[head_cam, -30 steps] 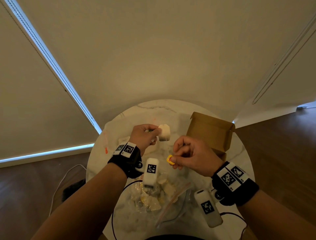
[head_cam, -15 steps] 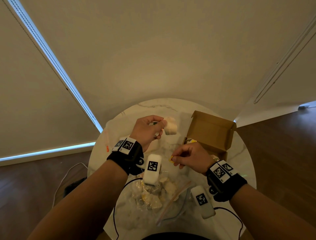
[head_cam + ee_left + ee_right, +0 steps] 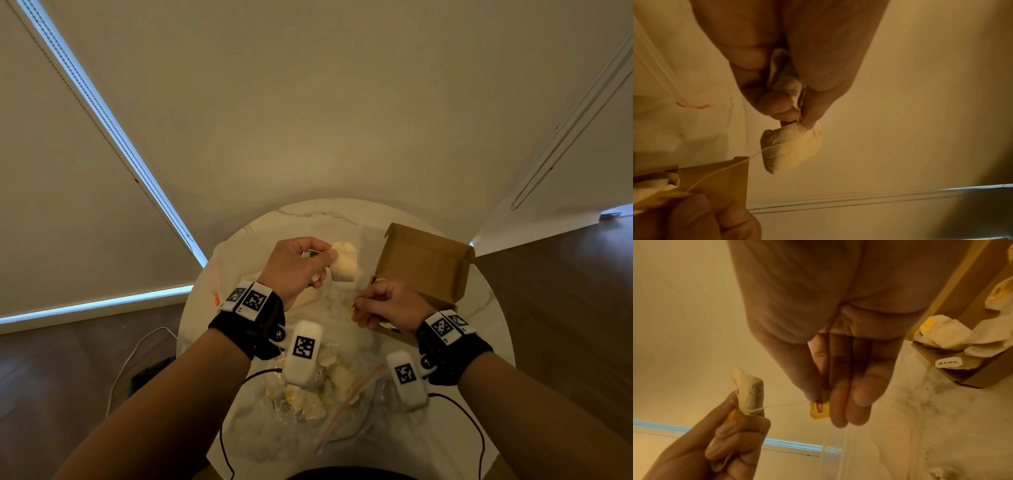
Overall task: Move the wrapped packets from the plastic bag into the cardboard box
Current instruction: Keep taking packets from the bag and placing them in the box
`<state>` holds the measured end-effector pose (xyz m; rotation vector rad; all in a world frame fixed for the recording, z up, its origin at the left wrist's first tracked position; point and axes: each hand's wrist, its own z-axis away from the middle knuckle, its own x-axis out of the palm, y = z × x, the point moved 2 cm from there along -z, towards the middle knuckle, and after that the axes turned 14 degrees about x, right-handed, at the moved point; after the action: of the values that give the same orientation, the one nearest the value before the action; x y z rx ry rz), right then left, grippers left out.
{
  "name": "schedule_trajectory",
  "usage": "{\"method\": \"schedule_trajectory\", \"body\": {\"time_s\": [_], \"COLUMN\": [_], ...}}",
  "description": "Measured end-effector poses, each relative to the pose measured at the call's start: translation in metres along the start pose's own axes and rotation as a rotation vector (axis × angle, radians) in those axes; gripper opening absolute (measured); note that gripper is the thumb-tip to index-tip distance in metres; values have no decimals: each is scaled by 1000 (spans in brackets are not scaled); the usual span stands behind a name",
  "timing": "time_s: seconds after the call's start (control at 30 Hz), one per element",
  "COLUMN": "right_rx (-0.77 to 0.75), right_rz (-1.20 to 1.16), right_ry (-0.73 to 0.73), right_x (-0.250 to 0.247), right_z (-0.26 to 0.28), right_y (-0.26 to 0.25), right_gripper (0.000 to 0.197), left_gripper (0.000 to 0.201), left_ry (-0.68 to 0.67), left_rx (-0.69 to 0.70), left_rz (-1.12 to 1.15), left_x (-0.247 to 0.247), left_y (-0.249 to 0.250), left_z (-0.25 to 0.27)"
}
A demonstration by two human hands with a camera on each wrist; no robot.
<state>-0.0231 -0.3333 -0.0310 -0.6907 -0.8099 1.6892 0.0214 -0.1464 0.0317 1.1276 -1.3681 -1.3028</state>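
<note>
My left hand [image 3: 322,260] pinches a pale tea-bag packet [image 3: 344,262] above the table's middle. In the left wrist view the packet [image 3: 791,146] hangs from the fingertips [image 3: 809,113], and more wrapping is tucked in the palm. A thin string runs from it to a yellow tag [image 3: 352,308], which my right hand [image 3: 358,305] pinches just left of the open cardboard box [image 3: 428,263]. In the right wrist view the tag [image 3: 819,408] sits between thumb and fingers. Several packets [image 3: 947,335] lie in the box. The clear plastic bag [image 3: 349,425] with more packets lies under my wrists.
All of this sits on a round white marble table [image 3: 308,219]. An orange-marked clear bag [image 3: 215,298] lies at its left edge. A white cable [image 3: 130,359] runs over the wooden floor on the left. Dark crumbs dot the tabletop beside the box [image 3: 982,379].
My left hand has carried the packet a little to the right, toward the box. My right hand still pinches the yellow tag and has barely shifted.
</note>
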Motion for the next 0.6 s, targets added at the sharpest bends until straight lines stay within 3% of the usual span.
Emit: {"method": "schedule_trajectory", "body": {"time_s": [0.13,0.4,0.53,0.6], "right_rx": [21,106,93,57], "right_rz": [-7,-16,-103,-115], "right_ry": [-49,-13,51,97], "right_x": [3,5,4,1], "right_z": [-1,-6,-11,-13], "right_y": [5,7,-2,-8], "right_gripper": [15,21,13,19], "left_gripper": [7,7,10,8], "left_ry": [38,27,5,-14], "left_rx": [0,-3,-17,-20], "left_rz": [-17,-28,-48,-75], "left_x": [-3,1,5,7], "left_y": [0,0,-2,-5], "left_z": [-3,-2,4,9]}}
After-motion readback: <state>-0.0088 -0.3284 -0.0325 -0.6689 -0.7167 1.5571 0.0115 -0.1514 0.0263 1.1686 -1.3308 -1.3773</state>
